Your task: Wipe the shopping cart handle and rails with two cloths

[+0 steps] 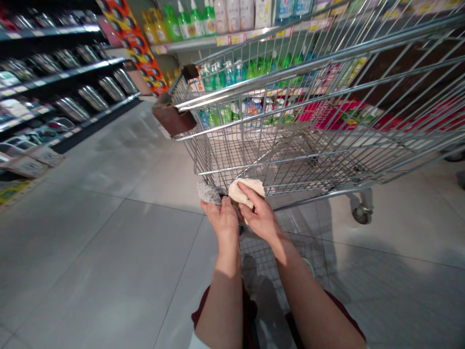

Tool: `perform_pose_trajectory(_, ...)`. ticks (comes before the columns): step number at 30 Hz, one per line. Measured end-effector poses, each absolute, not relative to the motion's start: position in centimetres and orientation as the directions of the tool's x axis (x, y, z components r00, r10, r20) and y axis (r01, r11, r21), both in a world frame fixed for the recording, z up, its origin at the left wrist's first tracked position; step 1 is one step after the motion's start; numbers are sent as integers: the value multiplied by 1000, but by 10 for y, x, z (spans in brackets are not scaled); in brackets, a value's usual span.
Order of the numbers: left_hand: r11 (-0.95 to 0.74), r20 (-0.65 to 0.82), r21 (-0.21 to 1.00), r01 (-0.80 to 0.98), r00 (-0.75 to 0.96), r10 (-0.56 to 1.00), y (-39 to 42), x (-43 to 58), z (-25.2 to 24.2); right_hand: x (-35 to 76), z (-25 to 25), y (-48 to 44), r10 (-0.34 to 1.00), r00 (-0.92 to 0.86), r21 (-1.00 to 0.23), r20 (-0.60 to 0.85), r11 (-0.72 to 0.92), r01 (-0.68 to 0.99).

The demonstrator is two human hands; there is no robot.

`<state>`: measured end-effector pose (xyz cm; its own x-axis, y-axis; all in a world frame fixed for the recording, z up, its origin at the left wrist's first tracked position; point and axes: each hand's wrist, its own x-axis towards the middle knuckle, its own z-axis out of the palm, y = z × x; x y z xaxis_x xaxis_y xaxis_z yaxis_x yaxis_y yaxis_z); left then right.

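A: Arm pose, quick?

B: Two bare forearms reach forward from the bottom edge, converging. Left hand (224, 219) points ahead, back up, fingers bent. Right hand (260, 217) angles inward, one digit laid along the top of what it holds. They're just beside each other.

A: Gripping?

B: Both closed. Left on a grey speckled cloth (209, 193), right on a cream cloth (250, 186). Fingertips underneath are hidden.

A: Where are the cloths?

B: At the near lower corner of the shopping cart (254, 170), by its bottom frame. Grey left, cream right. Can't tell how firmly either touches the metal.

A: Counts?

B: Two hands, two cloths, one cart. One caster (362, 214) shows clearly, right of the hands; a dark bit under them is too covered to call.

A: Background?

B: Tiled floor (109, 252). One orange display strip (136, 46). Bottle shelf (203, 43) behind the cart, too many bottles to count. Steel pots (92, 98) racked at left, blurred, count skipped.
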<state>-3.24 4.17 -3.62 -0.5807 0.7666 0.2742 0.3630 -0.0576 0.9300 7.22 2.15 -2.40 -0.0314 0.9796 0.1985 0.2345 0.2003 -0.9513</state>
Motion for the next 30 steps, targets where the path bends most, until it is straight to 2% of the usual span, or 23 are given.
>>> perform_pose_trajectory(3,-88,400,867,490,-580,710,28,-23,-14,72,-18,18,959,-46,-936,280,284,207)
perform_pose_trajectory(6,-176,509,783,596,-451,733,21,-17,0,73,-17,16,947,-67,-928,316,323,185)
perform_pose_trajectory(8,-146,475,760,633,-388,790,21,-15,-1,75,-22,18,957,-84,-938,278,290,190)
perform_pose_trajectory(12,33,255,749,662,-333,908,26,-12,-12,82,-32,23,979,-102,-945,175,196,260)
perform_pose_trajectory(14,73,192,753,654,-325,926,26,-11,-13,84,-32,23,987,-96,-942,132,155,299)
perform_pose_trajectory(16,75,178,769,635,-326,928,24,-10,-11,86,-29,22,989,-82,-938,122,142,315)
perform_pose_trajectory(18,67,188,802,594,-357,915,21,-10,-7,86,-23,19,984,-38,-937,175,178,301)
perform_pose_trajectory(22,17,272,840,542,-449,851,18,-7,-6,90,-15,16,939,212,-953,270,230,197)
perform_pose_trajectory(25,22,264,850,526,-463,846,22,-7,-14,99,-20,19,907,378,-982,186,161,96)
perform_pose_trajectory(28,70,190,853,517,-432,882,25,-6,-18,109,-33,25,922,385,-999,20,4,44)
perform_pose_trajectory(30,80,199,847,526,-453,869,23,-3,-15,113,-39,28,922,386,-997,-26,-54,61)
